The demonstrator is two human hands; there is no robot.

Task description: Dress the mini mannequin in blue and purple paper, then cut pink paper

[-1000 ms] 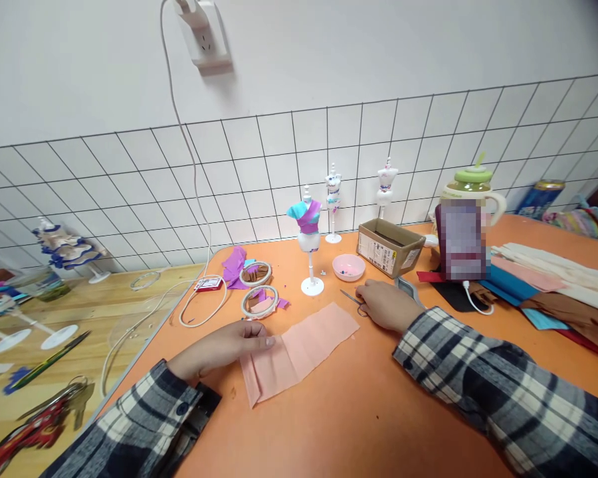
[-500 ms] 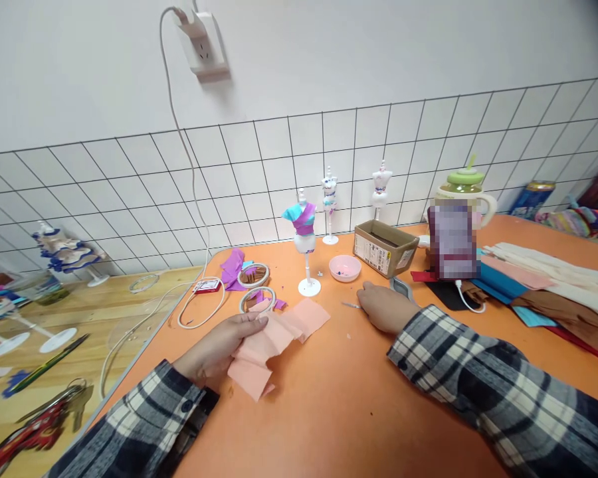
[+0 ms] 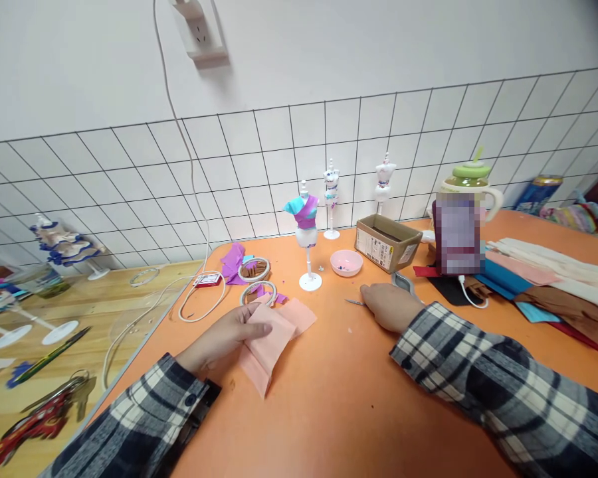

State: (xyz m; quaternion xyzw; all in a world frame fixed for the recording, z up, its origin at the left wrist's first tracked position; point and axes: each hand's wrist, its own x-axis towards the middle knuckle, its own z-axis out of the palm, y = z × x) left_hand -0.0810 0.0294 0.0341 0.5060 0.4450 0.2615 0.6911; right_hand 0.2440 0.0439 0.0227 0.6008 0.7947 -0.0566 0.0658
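Left arm: enters lower left in a dark-and-cream plaid sleeve (image 3: 134, 418), forearm slanting up and inward. Cuff sits just behind the bare left wrist (image 3: 192, 360). Left hand (image 3: 236, 337): thumb (image 3: 258, 330) extended on top, in a pinch; the other fingers mostly hidden.

Right arm: enters lower right, matching plaid sleeve (image 3: 478, 375), forearm angled up and inward. Right hand (image 3: 389, 307): back uppermost, fingers bent downward, tips obscured; grip not discernible. Hands well apart, right slightly farther forward; both forearms reach ahead of the body.
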